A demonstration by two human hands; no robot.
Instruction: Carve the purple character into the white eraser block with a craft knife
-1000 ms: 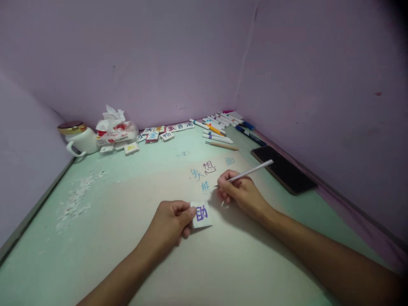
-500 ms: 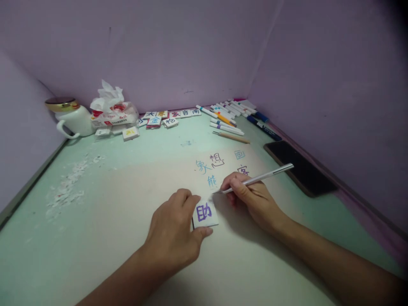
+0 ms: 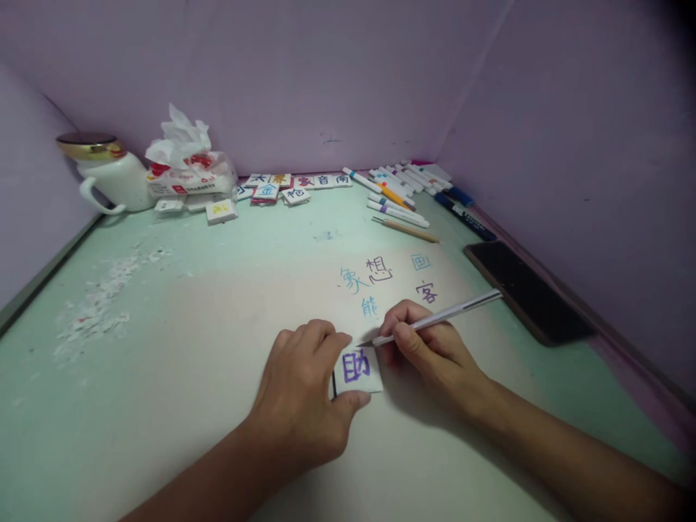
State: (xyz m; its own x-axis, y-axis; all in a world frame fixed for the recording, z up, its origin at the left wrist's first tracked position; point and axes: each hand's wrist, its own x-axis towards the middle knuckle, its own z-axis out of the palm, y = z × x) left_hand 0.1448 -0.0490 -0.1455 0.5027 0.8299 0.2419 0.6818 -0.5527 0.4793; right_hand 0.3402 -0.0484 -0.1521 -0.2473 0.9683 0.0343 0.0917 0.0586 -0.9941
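A small white square card [image 3: 356, 384] with a purple character on it lies flat in front of me. My left hand [image 3: 304, 391] grips it from the left, the index finger at its top edge and the thumb at its bottom edge. In my right hand [image 3: 435, 355] is a slim silver craft knife [image 3: 457, 309], held like a pen. Its dark pointed tip touches or hovers just over the card's top edge; I cannot tell which. Beyond the hands, blue and purple characters [image 3: 379, 270] are written on the pale sheet [image 3: 233, 319] beneath.
White scraps [image 3: 114, 293] are scattered at left. Along the back stand a white mug [image 3: 119, 181] and a tissue pack [image 3: 190, 174], beside several character cards [image 3: 266, 191]. Several markers [image 3: 399, 214] and a wooden-handled tool [image 3: 407, 230] lie back right, near a dark phone [image 3: 530, 290].
The view has shifted slightly. The knife tip has moved from the card's top right corner leftward along its top edge. My left hand keeps its grip on the card.
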